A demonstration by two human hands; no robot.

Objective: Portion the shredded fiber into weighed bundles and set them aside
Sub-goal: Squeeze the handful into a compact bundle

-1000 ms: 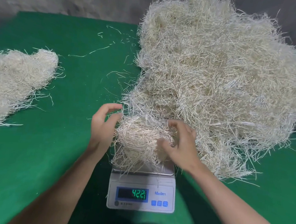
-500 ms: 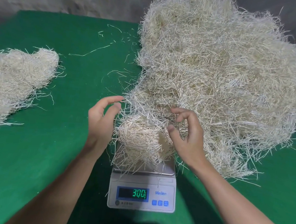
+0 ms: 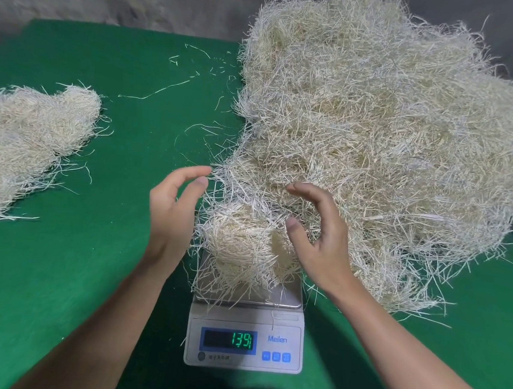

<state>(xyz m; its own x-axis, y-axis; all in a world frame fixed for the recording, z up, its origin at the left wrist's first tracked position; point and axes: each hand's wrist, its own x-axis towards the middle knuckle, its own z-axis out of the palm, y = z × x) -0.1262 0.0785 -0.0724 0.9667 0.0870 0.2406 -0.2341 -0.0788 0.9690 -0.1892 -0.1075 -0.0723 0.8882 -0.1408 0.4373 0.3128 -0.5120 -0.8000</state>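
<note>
Two heaps of pale, straw-coloured shredded fiber lie on the green felt-covered tabletop (image 3: pixel 53 269), with a scale between them. At the far left edge sits the smaller, flattened heap (image 3: pixel 24 147), well apart from everything else. A few loose single strands (image 3: pixel 155 92) are scattered on the cloth to its right.

The left hand (image 3: pixel 172 211) stands on edge just beside the scale's load, palm facing right. Its fingers (image 3: pixel 197 188) are relaxed, slightly spread and hold nothing; whether they brush the stray ends cannot be told.

At centre is a small white digital kitchen scale (image 3: pixel 245 334) with a shiny metal weighing plate (image 3: pixel 286 297). On that plate rests a rounded bundle of the same fiber (image 3: pixel 241 243), its ends hanging over the plate's front and left edges. The green-lit display (image 3: pixel 228 339) shows 139 and a further small mark too fine to read, with three blue buttons (image 3: pixel 276 356) beside it.

The right hand (image 3: pixel 319 241) arches over the bundle's right side, fingers (image 3: pixel 308 191) curved wide with the thumb apart, gripping nothing.

Behind and to the right rises the large, tall mound of shredded fiber (image 3: pixel 379 143), its near edge touching the bundle.
</note>
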